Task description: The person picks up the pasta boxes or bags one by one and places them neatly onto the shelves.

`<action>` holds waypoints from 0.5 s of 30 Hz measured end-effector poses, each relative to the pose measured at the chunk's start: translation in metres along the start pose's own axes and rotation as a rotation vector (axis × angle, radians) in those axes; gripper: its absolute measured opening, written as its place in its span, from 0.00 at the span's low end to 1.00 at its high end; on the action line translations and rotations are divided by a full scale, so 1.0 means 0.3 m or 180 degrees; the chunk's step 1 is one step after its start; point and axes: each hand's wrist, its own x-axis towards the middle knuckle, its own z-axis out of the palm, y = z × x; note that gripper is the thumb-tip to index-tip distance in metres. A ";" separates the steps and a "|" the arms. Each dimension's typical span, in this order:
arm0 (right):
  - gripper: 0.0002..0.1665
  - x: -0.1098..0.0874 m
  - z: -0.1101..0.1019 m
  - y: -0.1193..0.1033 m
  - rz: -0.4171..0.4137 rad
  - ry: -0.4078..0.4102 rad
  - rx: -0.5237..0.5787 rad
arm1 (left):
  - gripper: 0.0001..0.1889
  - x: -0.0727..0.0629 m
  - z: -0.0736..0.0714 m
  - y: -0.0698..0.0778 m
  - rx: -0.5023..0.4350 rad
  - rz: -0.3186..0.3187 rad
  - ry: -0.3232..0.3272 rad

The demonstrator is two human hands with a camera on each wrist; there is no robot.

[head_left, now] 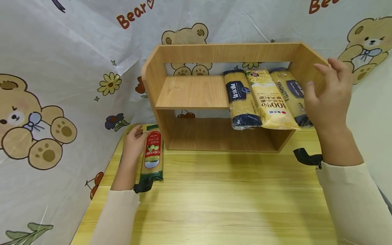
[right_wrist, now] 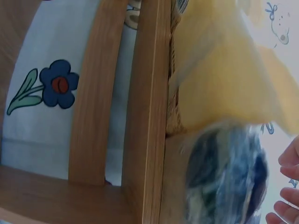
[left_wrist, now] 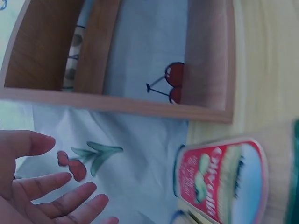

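My left hand (head_left: 135,143) is over the table's left side, beside a red-labelled Olivoilà pasta pack (head_left: 153,149) with green ends. Its fingers are loosely spread and hold nothing in the left wrist view. Part of another pack's edge shows beneath this hand. At the right end of the wooden shelf (head_left: 193,92), my right hand (head_left: 332,92) is raised with fingers apart and nothing in its grasp. Closest to it lies a spaghetti pack (head_left: 289,92) with a dark blue label. A yellow pasta pack (head_left: 269,98) and a blue-ended La Sicilia pack (head_left: 240,98) lie alongside on the upper board.
The shelf's lower board (head_left: 220,134) stands on the yellow wood table (head_left: 229,197). Pack ends jut past the upper board's front edge. A bear-print cloth (head_left: 79,51) hangs behind and along the left. Black wrist mounts (head_left: 306,157) sit at both sleeves.
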 end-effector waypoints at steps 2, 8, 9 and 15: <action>0.27 0.005 -0.011 0.006 0.0049 -0.0093 -0.0106 | 0.35 -0.004 -0.011 -0.020 0.0097 -0.0083 -0.0037; 0.30 0.022 -0.038 0.013 0.0162 -0.0256 -0.0277 | 0.36 -0.024 -0.042 -0.088 0.0411 -0.0305 -0.0103; 0.31 0.026 -0.042 0.018 0.0192 -0.0267 -0.0297 | 0.36 -0.028 -0.046 -0.100 0.0438 -0.0330 -0.0118; 0.39 0.059 -0.063 0.072 0.0618 -0.0729 -0.0397 | 0.40 -0.052 -0.076 -0.167 0.0587 -0.0459 -0.0210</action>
